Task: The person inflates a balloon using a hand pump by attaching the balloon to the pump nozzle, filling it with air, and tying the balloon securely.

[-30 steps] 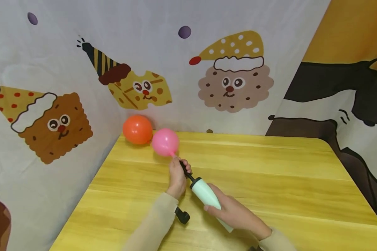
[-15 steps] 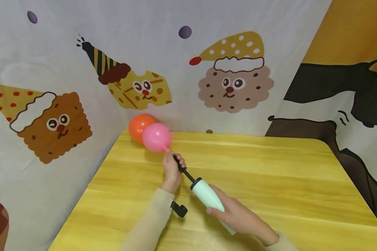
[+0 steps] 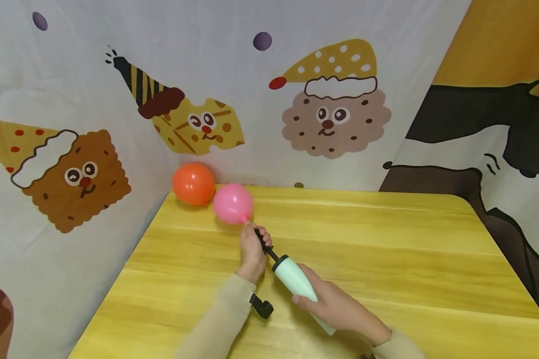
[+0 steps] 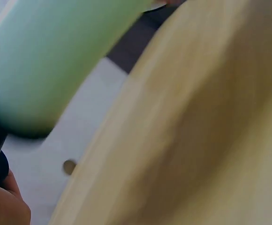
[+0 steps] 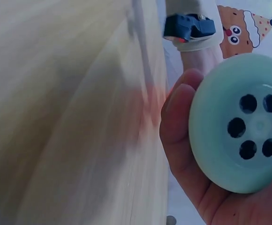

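A pink balloon (image 3: pixel 233 204), partly inflated, sits at the end of a balloon pump with a mint-green barrel (image 3: pixel 295 279). My left hand (image 3: pixel 252 254) grips the pump's black end at the balloon's neck; its fingers partly hide the joint. Round the barrel curls my right hand (image 3: pixel 334 304), thumb on the near side. A short length of black rod (image 3: pixel 274 255) shows between the two hands. In the right wrist view the barrel's round end (image 5: pixel 260 124) with several holes faces the camera. The left wrist view has the barrel (image 4: pixel 56 61) close up and blurred.
An orange balloon (image 3: pixel 193 183) rests at the table's back left corner, close to the pink one. The wooden table (image 3: pixel 386 259) meets a cloth backdrop (image 3: pixel 260 89) printed with cartoon snacks. A black wrist mount (image 3: pixel 262 306) sticks out from the left sleeve.
Half a second ago my left hand and the pink balloon were farther up and left, with more rod showing. They have come back toward the barrel; the orange balloon has shifted slightly left.
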`<state>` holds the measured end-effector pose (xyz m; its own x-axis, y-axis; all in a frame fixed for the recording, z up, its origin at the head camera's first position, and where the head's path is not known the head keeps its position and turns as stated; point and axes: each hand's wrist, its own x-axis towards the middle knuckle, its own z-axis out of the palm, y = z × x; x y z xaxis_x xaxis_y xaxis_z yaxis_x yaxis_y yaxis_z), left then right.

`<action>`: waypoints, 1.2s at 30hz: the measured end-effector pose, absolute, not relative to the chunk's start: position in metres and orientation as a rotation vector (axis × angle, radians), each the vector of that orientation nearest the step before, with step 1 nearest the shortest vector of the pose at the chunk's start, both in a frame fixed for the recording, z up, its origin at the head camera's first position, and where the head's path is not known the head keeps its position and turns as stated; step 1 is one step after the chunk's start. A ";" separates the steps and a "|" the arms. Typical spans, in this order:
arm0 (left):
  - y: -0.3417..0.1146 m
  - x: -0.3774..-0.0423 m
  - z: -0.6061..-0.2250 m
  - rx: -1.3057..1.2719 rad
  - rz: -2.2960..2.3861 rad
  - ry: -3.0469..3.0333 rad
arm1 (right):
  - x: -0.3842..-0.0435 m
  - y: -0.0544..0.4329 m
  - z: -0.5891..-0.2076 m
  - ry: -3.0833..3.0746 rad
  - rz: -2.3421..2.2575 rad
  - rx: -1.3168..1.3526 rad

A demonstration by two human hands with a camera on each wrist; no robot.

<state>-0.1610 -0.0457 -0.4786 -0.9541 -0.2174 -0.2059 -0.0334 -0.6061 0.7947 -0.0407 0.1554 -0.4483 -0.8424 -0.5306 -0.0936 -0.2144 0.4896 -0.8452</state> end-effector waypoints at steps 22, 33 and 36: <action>-0.065 -0.181 -0.455 0.405 -2.623 -1.264 | -0.031 0.172 -0.430 2.362 -1.258 -0.581; -0.044 -0.164 -0.465 0.392 -2.648 -1.326 | -0.048 0.153 -0.444 2.371 -1.315 -0.618; -0.037 -0.161 -0.467 0.406 -2.666 -1.334 | -0.054 0.149 -0.444 2.362 -1.330 -0.616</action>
<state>-0.1609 -0.0374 -0.4666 -0.9549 -0.2364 -0.1795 -0.0019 -0.5998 0.8002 -0.0543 0.1493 -0.4443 -0.8404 -0.5335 -0.0952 -0.1952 0.4618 -0.8652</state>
